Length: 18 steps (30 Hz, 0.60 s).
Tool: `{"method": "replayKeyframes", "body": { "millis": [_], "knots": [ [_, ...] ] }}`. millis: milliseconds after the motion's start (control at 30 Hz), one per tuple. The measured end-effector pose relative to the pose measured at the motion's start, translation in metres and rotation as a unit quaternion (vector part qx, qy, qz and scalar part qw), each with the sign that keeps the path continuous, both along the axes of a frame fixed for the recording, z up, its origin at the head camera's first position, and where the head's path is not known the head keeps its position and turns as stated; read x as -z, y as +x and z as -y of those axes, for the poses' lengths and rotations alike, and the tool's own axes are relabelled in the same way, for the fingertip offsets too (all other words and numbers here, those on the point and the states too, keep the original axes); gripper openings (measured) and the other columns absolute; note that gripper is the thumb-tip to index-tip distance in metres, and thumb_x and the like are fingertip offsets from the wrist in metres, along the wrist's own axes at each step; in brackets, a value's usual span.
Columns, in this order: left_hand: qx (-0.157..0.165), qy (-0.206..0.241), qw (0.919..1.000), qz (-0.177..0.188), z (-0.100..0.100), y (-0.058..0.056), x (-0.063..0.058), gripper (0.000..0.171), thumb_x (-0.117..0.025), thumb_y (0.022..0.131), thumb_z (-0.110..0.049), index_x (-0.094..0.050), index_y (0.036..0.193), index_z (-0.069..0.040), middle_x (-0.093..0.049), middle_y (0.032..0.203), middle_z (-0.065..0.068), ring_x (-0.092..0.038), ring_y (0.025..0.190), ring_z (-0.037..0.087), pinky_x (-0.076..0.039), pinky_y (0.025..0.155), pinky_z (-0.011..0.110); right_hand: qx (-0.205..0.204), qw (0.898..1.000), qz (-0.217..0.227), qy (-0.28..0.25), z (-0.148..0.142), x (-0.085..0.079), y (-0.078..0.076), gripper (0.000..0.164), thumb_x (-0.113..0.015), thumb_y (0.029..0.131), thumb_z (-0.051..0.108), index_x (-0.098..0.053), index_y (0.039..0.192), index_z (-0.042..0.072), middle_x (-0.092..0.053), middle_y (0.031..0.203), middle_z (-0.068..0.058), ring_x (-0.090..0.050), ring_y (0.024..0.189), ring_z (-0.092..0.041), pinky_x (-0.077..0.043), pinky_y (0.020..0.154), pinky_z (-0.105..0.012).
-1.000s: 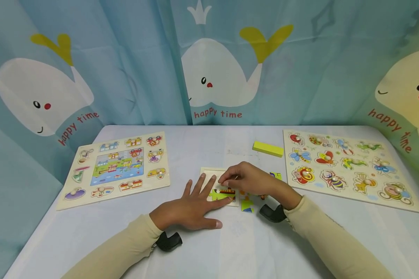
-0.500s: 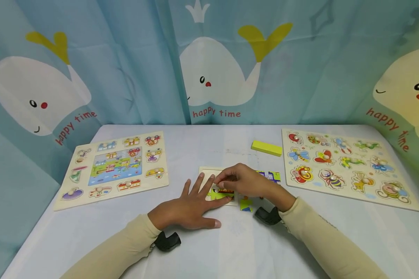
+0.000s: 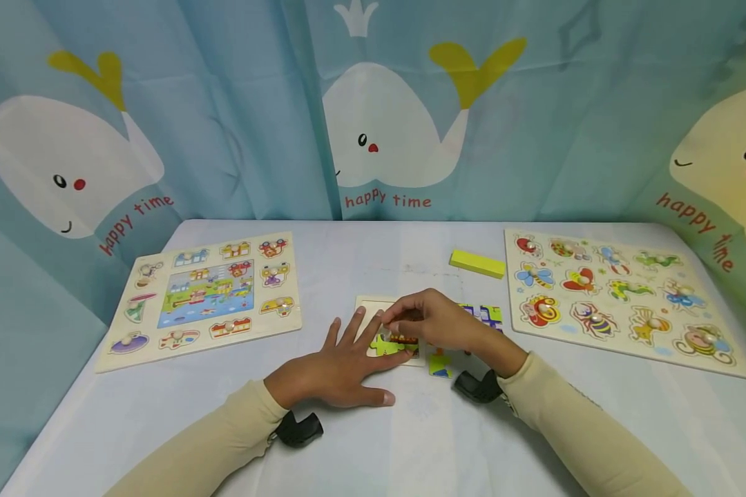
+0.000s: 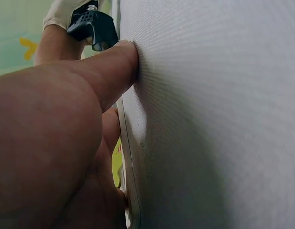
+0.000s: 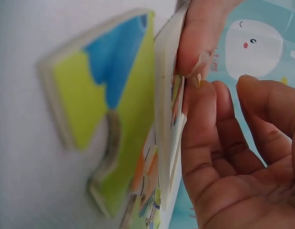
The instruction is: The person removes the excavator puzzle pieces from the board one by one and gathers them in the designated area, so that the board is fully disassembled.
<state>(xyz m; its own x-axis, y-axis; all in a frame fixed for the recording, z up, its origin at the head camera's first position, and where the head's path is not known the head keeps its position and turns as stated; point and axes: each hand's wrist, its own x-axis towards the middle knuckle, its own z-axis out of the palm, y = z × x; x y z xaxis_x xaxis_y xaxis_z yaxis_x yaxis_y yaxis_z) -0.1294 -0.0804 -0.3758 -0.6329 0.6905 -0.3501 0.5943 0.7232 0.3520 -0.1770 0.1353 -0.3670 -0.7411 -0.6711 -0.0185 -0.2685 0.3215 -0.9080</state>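
Fingers spread, my left hand (image 3: 342, 379) lies over the left and lower part of a small wooden puzzle tray (image 3: 373, 302). Its thumb rests on the table. My right hand (image 3: 438, 321) is above the tray's right half, its bent fingertips at the pieces. In the right wrist view, the thumb (image 5: 254, 88) stands apart from the other fingers, with nothing visible between them. Yellow-green puzzle pieces (image 3: 382, 347) lie inside the tray, partly covered by both hands. A loose green-and-blue puzzle piece (image 5: 133, 71) lies beside the tray's right edge.
More loose purple-and-green pieces (image 3: 492, 314) lie right of the tray, partly behind my right wrist. A yellow block (image 3: 477, 264) sits farther back. A vehicle knob puzzle board (image 3: 124, 276) stands left, an insect knob puzzle board (image 3: 622, 321) right. A whale-print curtain (image 3: 255, 138) hangs behind.
My right hand has shifted slightly left over the tray, uncovering more of the loose purple pieces. My left hand has stayed in place.
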Motion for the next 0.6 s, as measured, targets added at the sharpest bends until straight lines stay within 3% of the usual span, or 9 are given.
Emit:
{"method": "replayKeyframes", "body": {
  "millis": [367, 600],
  "knots": [
    [0.003, 0.002, 1.0000, 0.001, 0.0003, -0.0001, 0.0011, 0.066, -0.047, 0.095, -0.061, -0.022, 0.153, -0.044, 0.020, 0.160, 0.006, 0.028, 0.140, 0.036, 0.006, 0.106, 0.066, -0.002, 1.000, 0.019, -0.008, 0.0015, 0.0009, 0.0009, 0.019, -0.063, 0.093, 0.002, -0.068, 0.110, -0.004, -0.070, 0.104, -0.011, -0.065, 0.094, -0.019, -0.051, 0.077, -0.027],
    [0.006, -0.002, 1.0000, -0.006, -0.0002, 0.0005, 0.0014, 0.063, -0.046, 0.095, -0.061, -0.024, 0.152, -0.044, 0.019, 0.160, 0.008, 0.029, 0.140, 0.036, 0.005, 0.107, 0.066, -0.042, 0.999, 0.025, 0.019, 0.0035, 0.0018, 0.0035, 0.011, -0.062, 0.094, 0.003, -0.070, 0.099, -0.003, -0.070, 0.085, -0.008, -0.057, 0.066, -0.015, -0.050, 0.061, -0.027]
  ]
}}
